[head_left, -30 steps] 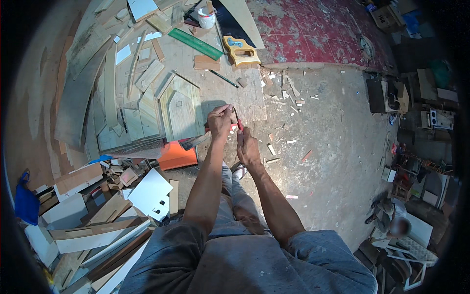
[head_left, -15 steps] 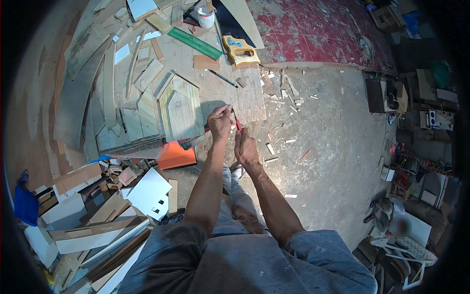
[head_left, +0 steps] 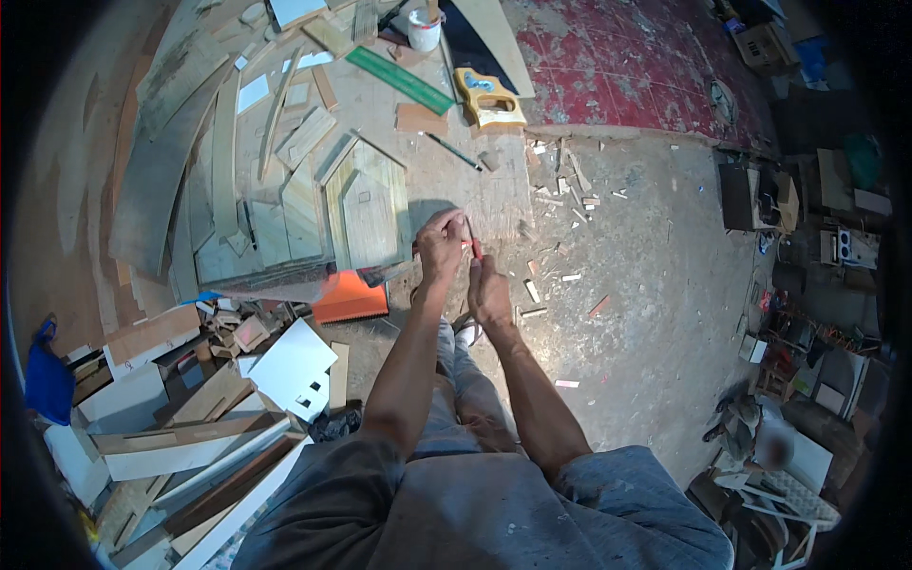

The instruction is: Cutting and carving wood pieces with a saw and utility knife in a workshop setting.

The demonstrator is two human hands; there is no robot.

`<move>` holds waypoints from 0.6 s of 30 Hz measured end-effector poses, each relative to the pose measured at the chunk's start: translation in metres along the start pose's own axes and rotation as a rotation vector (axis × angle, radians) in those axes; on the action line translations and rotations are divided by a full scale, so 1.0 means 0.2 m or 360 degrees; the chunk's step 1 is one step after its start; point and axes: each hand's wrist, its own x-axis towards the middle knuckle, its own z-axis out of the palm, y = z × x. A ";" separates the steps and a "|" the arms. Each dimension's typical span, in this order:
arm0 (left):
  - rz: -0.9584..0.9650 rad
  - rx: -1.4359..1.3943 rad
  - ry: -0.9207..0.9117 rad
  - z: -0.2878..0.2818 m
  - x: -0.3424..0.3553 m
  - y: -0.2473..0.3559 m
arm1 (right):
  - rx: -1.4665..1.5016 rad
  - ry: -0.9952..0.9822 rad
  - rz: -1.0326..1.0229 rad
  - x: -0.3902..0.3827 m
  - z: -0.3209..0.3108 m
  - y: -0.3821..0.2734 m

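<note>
Just off the near right corner of the workbench (head_left: 503,195), my two hands are close together. My right hand (head_left: 489,293) is closed round a slim red-handled tool (head_left: 476,248) with a thin dark shaft; its exact kind is too small to tell. The shaft points up to my left hand (head_left: 440,249), whose thumb and fingers are pinched together at its far end. Whether they grip the shaft or some small piece there, I cannot make out. Left of my hands lies a house-shaped wooden panel (head_left: 369,214) with a raised wooden border.
A pencil (head_left: 454,152), yellow-handled saw (head_left: 489,100), green ruler (head_left: 399,81) and white pot (head_left: 424,30) are on the bench. An orange piece (head_left: 350,296) sits below its edge. Offcuts (head_left: 218,389) pile up at lower left. Wood scraps (head_left: 570,190) litter the floor.
The bench and its contents have shifted slightly right in view. My hands remain together in nearly the same pose, the tool still in my right hand.
</note>
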 end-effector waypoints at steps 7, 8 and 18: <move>-0.0132 0.0254 0.0123 0.05 0.02 0.19 | 0.1162 0.0338 0.0448 -0.02 -0.38 0.26; -0.0133 0.0259 0.0079 0.02 0.00 0.18 | 0.1413 0.0435 0.0589 -0.06 -0.45 0.28; -0.0151 0.0841 -0.0767 0.27 -0.69 -0.11 | 0.1444 0.0437 0.1132 -0.67 -0.48 1.31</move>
